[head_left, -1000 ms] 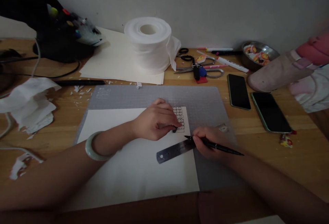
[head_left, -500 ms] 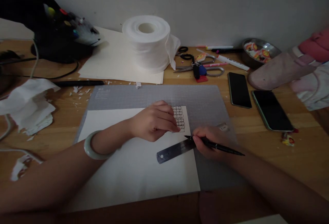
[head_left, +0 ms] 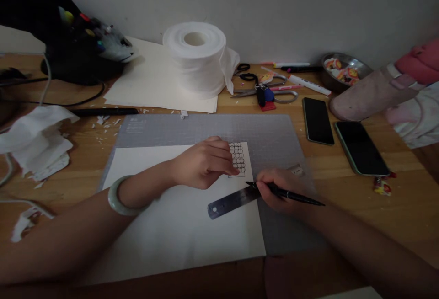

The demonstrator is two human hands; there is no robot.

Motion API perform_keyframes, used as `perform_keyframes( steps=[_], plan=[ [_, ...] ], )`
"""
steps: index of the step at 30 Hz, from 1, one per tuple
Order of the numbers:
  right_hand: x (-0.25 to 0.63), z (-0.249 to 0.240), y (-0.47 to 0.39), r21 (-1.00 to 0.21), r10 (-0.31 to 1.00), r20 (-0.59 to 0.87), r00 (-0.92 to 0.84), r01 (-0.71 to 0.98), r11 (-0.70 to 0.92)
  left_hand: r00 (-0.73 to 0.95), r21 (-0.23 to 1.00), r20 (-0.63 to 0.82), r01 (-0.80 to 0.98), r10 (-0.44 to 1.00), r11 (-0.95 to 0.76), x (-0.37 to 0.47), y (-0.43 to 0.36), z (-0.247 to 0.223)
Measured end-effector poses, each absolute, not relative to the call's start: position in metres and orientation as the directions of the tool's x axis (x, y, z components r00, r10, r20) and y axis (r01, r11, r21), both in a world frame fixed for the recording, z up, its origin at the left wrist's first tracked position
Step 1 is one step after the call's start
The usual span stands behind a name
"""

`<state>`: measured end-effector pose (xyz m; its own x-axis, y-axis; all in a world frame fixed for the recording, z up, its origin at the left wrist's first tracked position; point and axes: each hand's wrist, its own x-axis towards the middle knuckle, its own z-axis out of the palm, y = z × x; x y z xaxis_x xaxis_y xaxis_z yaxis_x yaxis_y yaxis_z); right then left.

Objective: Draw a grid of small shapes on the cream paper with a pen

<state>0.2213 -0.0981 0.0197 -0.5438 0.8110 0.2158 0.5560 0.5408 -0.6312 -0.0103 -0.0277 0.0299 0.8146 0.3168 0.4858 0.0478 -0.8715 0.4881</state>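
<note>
A white sheet (head_left: 164,239) lies on the grey cutting mat (head_left: 270,134), with a small inked grid of circles (head_left: 238,155) near its top right corner. My left hand (head_left: 206,162), above a green bangle, is curled over the sheet and covers the grid's left side; whether its fingers pinch anything is hidden. My right hand (head_left: 279,189) grips a black pen (head_left: 298,197), its tip pointing left, just below and right of the grid. Under that hand a metal ruler (head_left: 233,202) lies slanted across the sheet's right edge.
Behind the mat stand a paper roll (head_left: 195,61), scissors (head_left: 254,92) and pens. Two phones (head_left: 318,120), a metal bowl (head_left: 329,77) and a pink bottle (head_left: 366,93) are at the right. Crumpled tissue (head_left: 44,134), cables and a black bag (head_left: 75,56) lie left.
The view has shifted very slightly. Both hands, the pen and the ruler stay in nearly the same places.
</note>
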Motion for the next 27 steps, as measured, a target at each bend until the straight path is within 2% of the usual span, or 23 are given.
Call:
perform_keyframes(
  steps=[8,11,17,21,27],
  plan=[
    [0.2233,0.0196,-0.0993,-0.629,0.805,0.242,-0.542,0.544,0.556,0.784,0.583,0.48,0.051,0.394,-0.811,-0.0129,-0.0251,0.0271],
    [0.2243,0.0181,-0.0998,-0.649,0.809,0.209,-0.55,0.541,0.535,0.77,0.603,0.493,0.033,0.404,-0.797,-0.0128,-0.0255,0.0271],
    [0.223,0.0185,-0.0987,-0.644,0.804,0.247,-0.541,0.528,0.553,0.781,0.59,0.49,0.03,0.387,-0.807,-0.01,-0.0295,0.0271],
    [0.2217,0.021,-0.0977,-0.642,0.804,0.216,-0.554,0.54,0.544,0.779,0.581,0.498,0.025,0.38,-0.814,-0.0093,-0.0303,0.0268],
    [0.2199,0.0201,-0.0976,-0.636,0.801,0.276,-0.531,0.525,0.566,0.767,0.57,0.512,0.034,0.387,-0.821,-0.0098,-0.0296,0.025]
  ],
)
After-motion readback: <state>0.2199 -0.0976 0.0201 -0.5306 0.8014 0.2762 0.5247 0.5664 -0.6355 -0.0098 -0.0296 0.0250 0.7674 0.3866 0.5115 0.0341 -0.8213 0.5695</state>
